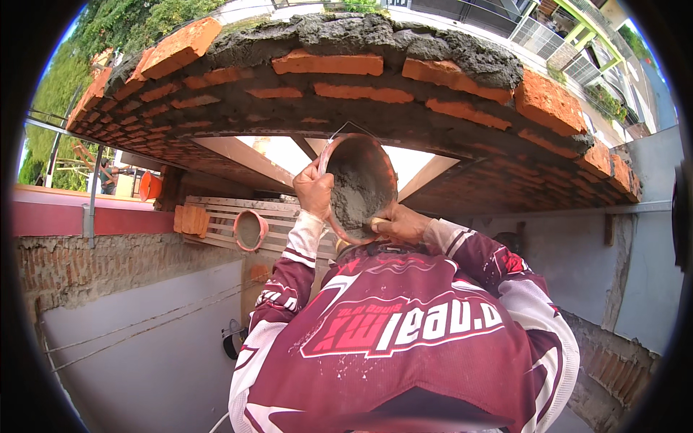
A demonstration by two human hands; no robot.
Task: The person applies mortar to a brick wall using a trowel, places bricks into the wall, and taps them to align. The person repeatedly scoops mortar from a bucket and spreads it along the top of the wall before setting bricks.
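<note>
A reddish bucket (393, 180) with a thin wire handle is tilted toward me in front of my chest, grey wet mortar (354, 189) inside it. My left hand (315, 189) is closed round its left rim. At the lower right rim my right hand (406, 222) is closed too, its fingers at the bucket's edge. A small yellowish bit shows by the right fingertips; I cannot make out what it is. Just beyond the bucket runs a brick wall (361, 92), with fresh mortar (339, 32) heaped along its top.
Loose-looking bricks sit on the wall top at the left (180, 49) and right (550, 102). Below left, a second bucket (250, 229) of mortar and stacked bricks (191, 219) rest on wooden slats (285, 216). A metal post (92, 195) stands farther left.
</note>
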